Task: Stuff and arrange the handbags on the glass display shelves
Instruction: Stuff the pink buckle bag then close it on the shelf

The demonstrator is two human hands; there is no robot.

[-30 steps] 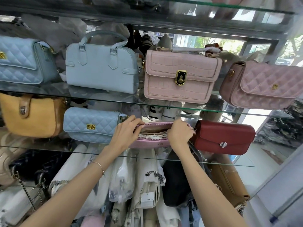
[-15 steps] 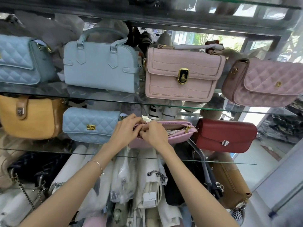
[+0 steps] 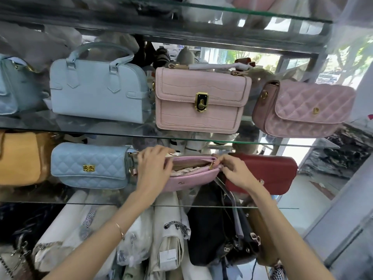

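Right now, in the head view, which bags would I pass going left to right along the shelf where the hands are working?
Tan bag → light blue quilted bag → pink bag, zip partly open → red bag.

Shop, retail display: handbags (image 3: 201,100) lined on tiered glass shelves (image 3: 121,130); bagged stock with a price tag (image 3: 168,257) below.
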